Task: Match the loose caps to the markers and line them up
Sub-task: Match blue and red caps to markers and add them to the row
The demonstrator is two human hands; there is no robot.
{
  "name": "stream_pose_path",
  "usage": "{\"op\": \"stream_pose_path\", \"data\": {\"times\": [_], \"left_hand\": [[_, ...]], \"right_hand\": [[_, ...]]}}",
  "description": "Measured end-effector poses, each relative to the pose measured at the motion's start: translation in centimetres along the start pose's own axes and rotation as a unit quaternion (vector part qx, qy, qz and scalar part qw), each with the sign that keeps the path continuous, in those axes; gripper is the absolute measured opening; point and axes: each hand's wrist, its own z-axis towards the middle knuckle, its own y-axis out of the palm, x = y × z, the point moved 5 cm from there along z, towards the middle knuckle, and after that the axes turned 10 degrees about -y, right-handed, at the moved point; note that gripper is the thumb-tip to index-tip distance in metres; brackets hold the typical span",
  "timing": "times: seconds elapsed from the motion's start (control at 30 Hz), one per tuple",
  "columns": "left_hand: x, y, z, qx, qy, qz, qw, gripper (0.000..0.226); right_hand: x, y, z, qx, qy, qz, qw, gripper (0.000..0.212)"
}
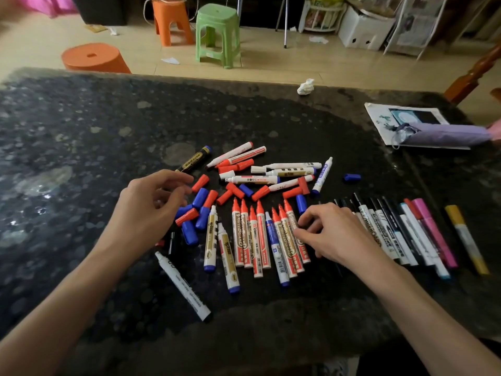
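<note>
The right hand (333, 232) hides the middle of the marker row (252, 240).

Home living space, dark stone table (81, 126), plastic stools (217, 33) on tiled floor (271, 63), cluttered shelves (322, 14)

The right hand (333, 234) covers parts of several black markers (385, 223). Half under the left hand (151, 210) lies a dark thing (172, 241), perhaps a cap. The purple bundle (444, 135) is cut off at the right edge.
</note>
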Motion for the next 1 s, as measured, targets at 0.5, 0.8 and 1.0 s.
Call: {"op": "stream_pose_path", "data": {"times": [0.5, 0.8, 1.0], "left_hand": [[-0.2, 0.3, 0.1, -0.005, -0.001, -0.001, 1.000, 0.025], [0.0, 0.4, 0.0, -0.022, 0.010, 0.025, 0.999, 0.023], [-0.4, 0.1, 0.3, -0.021, 0.007, 0.025, 0.999, 0.024]], "right_hand": [[-1.3, 1.0, -0.1, -0.014, -0.058, 0.045, 0.997, 0.036], [-1.6, 1.4, 0.0, -0.039, -0.054, 0.035, 0.997, 0.030], [-2.1, 1.8, 0.1, -0.039, -0.050, 0.022, 0.998, 0.027]]}}
